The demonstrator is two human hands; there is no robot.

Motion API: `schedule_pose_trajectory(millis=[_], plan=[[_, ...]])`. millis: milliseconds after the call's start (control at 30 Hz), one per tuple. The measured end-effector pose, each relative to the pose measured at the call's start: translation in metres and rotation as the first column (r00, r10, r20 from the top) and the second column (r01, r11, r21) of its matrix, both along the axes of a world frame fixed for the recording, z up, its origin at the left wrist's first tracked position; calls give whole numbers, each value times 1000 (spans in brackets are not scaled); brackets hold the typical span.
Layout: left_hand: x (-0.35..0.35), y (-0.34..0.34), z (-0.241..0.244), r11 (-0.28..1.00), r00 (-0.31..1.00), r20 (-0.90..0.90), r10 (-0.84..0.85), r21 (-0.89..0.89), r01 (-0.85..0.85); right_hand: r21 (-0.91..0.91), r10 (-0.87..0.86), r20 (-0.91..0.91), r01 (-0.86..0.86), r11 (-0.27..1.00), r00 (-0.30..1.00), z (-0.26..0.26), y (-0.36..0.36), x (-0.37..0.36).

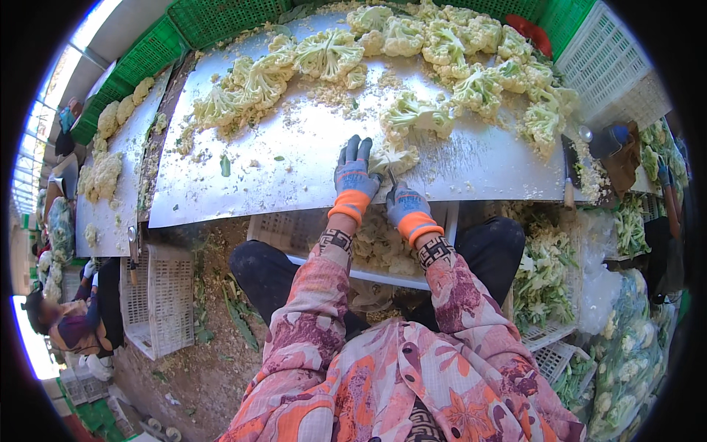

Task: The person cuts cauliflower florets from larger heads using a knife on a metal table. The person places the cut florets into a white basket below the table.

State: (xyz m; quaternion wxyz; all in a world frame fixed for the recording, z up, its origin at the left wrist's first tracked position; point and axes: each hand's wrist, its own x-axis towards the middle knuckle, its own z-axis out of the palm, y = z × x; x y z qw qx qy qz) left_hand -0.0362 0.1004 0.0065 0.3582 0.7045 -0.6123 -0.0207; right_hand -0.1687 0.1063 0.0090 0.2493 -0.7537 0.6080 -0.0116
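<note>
In the head view, my left hand (353,174), in a grey and orange glove, rests on the metal-topped table (265,166) with its fingers stretched away from me. It lies just left of a small cauliflower piece (394,159), its thumb near the piece's lower edge. My right hand (407,204), gloved alike, grips a knife (392,175) whose blade meets the near side of that piece. Just beyond is a larger cut cauliflower piece (417,117). Below the table edge, between my knees, a white plastic crate (359,273) holds cauliflower florets.
Cut cauliflower (331,52) lines the table's far side, before green plastic crates (226,22). Another knife (568,190) lies at the right edge. White crates stand left (171,298) and right (635,61). A co-worker (77,323) sits at left. Bagged cauliflower (629,359) lies right.
</note>
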Motion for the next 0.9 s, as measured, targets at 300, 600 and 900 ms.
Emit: schedule_pose_trajectory(millis=[300,600,900], plan=[[5,1,-7,943,994,-100,-38,327,69,-288,2,261,76,955,965,6,35,-45],[-10,14,5,917,998,-31,58,397,-41,-239,-127,272,194,951,954,12,24,-15],[-2,10,-10,892,998,63,17,450,-43,-60,-164,194,179,982,967,16,14,8]])
